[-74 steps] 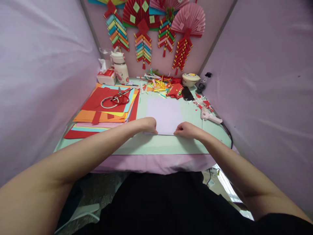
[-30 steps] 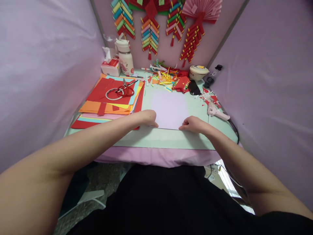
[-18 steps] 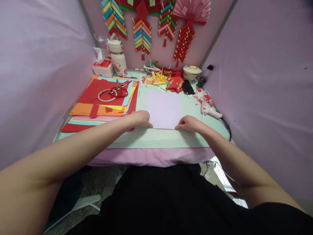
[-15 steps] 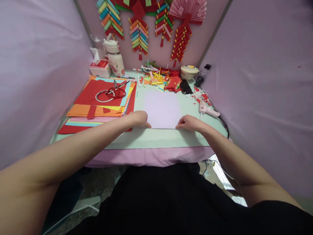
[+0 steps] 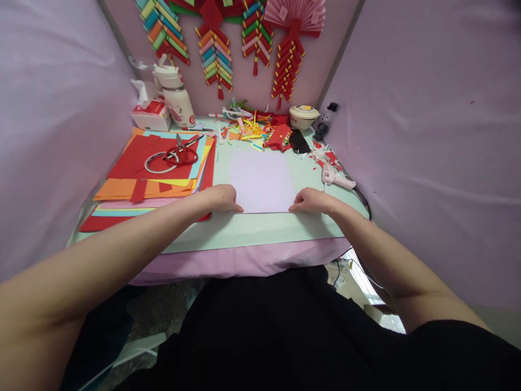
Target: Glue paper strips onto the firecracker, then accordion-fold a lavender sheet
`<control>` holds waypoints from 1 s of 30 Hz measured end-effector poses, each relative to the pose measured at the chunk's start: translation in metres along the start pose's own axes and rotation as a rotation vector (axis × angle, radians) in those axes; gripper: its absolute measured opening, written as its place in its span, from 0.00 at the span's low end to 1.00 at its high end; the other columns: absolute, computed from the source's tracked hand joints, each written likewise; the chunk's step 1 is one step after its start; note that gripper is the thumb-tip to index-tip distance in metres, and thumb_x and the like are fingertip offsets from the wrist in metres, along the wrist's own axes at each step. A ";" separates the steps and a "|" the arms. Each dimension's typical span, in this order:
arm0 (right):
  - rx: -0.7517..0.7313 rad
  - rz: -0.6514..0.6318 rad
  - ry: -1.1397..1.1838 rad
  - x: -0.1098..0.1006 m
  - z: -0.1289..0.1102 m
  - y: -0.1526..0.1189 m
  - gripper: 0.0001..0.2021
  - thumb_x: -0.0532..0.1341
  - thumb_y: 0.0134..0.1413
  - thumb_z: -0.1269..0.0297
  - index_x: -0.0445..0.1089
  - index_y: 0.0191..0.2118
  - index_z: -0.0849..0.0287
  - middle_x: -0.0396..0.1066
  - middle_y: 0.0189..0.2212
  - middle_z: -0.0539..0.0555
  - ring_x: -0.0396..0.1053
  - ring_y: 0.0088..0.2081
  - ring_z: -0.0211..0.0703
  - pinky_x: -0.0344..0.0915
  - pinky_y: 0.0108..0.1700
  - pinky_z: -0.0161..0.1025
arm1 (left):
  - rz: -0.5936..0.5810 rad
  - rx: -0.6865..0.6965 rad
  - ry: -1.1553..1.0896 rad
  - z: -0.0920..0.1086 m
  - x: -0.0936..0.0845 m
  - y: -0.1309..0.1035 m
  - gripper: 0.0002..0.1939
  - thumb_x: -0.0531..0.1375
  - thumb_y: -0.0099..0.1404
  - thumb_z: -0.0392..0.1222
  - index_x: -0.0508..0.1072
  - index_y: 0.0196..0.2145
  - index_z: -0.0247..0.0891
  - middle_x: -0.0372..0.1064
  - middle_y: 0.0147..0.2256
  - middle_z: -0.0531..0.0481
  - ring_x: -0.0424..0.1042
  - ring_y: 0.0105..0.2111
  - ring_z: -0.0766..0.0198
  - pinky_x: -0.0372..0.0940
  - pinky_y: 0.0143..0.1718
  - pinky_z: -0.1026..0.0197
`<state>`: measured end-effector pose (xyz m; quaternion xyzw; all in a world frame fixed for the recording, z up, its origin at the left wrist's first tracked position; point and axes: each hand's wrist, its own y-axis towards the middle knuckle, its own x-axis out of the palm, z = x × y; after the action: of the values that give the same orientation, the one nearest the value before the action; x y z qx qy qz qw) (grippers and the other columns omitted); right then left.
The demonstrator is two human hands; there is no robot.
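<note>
A pale lilac sheet of paper point(image 5: 262, 182) lies flat on the light green table top. My left hand point(image 5: 226, 199) grips its near left corner, the thumb along the near edge and the fingers curled. At the near right corner, my right hand point(image 5: 308, 201) pinches the paper between thumb and fingers. Left of the sheet is a stack of coloured paper point(image 5: 134, 158), mostly red and orange. Red-handled scissors point(image 5: 182, 156) and a white tape ring point(image 5: 161, 162) rest on that stack.
A glue gun point(image 5: 337, 178) lies at the right with its cable. Paper scraps point(image 5: 250, 128), a lidded bowl point(image 5: 303, 116), a black phone-like object point(image 5: 300, 142), a bottle point(image 5: 178, 100) and a tissue box point(image 5: 152, 115) line the back. Paper firecracker strings point(image 5: 215, 60) hang behind.
The view has shifted slightly, so the table items appear farther left. Both hands remain at the sheet's near corners, with hardly any movement relative to it.
</note>
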<state>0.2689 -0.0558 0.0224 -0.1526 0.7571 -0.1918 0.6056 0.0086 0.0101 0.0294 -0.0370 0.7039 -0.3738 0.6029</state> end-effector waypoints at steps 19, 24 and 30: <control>0.051 0.004 -0.020 0.005 0.001 0.004 0.15 0.63 0.49 0.50 0.77 0.37 0.56 0.76 0.36 0.54 0.71 0.37 0.44 0.58 0.34 0.36 | -0.006 -0.093 0.007 0.012 -0.007 -0.017 0.32 0.57 0.59 0.63 0.77 0.47 0.33 0.74 0.47 0.34 0.73 0.44 0.49 0.65 0.40 0.61; 0.045 0.005 -0.021 0.004 -0.001 0.003 0.15 0.63 0.49 0.51 0.77 0.36 0.56 0.76 0.35 0.54 0.71 0.36 0.44 0.58 0.33 0.36 | 0.013 -0.085 -0.014 0.008 -0.003 -0.016 0.31 0.57 0.59 0.62 0.76 0.47 0.33 0.74 0.47 0.35 0.73 0.44 0.50 0.64 0.39 0.62; 0.043 0.022 -0.029 0.006 0.002 0.005 0.16 0.63 0.48 0.49 0.77 0.35 0.56 0.76 0.33 0.54 0.70 0.35 0.45 0.58 0.34 0.37 | 0.016 -0.070 -0.020 0.007 -0.002 -0.016 0.29 0.58 0.60 0.61 0.77 0.46 0.34 0.75 0.45 0.36 0.73 0.44 0.50 0.64 0.39 0.62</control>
<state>0.2694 -0.0547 0.0147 -0.1340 0.7457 -0.1993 0.6215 0.0090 -0.0038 0.0400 -0.0562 0.7108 -0.3439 0.6110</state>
